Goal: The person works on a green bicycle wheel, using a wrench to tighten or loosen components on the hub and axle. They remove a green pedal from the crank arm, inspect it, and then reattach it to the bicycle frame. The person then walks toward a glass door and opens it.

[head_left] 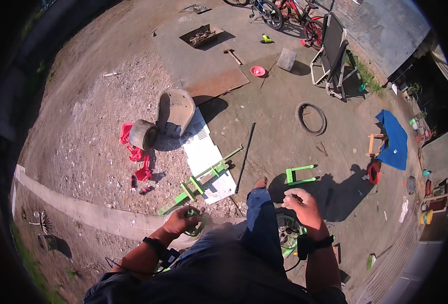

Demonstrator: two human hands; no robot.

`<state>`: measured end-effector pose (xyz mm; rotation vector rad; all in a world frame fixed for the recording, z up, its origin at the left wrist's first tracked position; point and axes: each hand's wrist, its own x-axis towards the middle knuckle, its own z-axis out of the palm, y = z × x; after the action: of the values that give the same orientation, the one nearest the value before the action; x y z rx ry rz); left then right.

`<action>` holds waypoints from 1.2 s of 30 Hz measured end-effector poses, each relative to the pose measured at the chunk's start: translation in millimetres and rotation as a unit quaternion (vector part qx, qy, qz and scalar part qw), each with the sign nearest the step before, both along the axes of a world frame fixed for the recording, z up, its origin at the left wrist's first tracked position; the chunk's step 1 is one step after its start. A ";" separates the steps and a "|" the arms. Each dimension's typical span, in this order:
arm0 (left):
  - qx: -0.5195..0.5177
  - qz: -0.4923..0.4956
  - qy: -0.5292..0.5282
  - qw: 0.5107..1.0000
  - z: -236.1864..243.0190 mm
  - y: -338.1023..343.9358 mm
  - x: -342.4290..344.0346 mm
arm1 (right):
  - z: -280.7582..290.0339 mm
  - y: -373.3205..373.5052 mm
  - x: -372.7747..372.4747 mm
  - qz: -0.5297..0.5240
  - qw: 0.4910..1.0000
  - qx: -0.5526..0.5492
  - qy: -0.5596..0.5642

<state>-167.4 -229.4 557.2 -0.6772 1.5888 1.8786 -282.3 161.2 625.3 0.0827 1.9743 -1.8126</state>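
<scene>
Fingers [192, 221] of your left grip [178, 221] curled, partly closed, at green part [197, 229]; cannot tell whether you have hold of it. Your right grip [303, 206] half closed, thumb near bent fingertips; cannot tell whether anything is pinched. Wheel [288, 231] lower, just beside right grip, by your leg [261, 218]. Green frame [218, 167] ahead of left grip, across white panel [201, 147]. Green fork [290, 176] on ground [274, 114] ahead of right grip.
</scene>
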 end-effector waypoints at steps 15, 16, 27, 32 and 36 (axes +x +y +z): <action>-0.025 0.036 -0.002 0.999 18.5 102.7 -342.6 | -26.0 165.7 -316.0 -0.142 0.986 -0.022 -0.088; -0.013 0.052 0.003 0.999 22.1 103.6 -361.1 | -22.8 169.7 -336.3 -0.147 0.984 -0.025 -0.094; -0.056 0.190 -0.013 0.980 7.5 30.5 -541.9 | -8.7 81.4 -587.6 0.020 0.999 0.005 -0.024; -0.036 0.144 -0.012 0.989 -6.5 3.8 -706.5 | -18.3 63.5 -705.9 -0.052 0.997 -0.005 -0.053; 0.037 0.133 0.049 0.989 15.7 -6.0 -832.5 | 0.5 42.1 -788.1 -0.072 0.995 -0.007 -0.071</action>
<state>-999.9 -235.4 573.0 -0.8085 1.5428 2.1823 -1070.4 203.3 625.8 0.3468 1.8976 -1.8545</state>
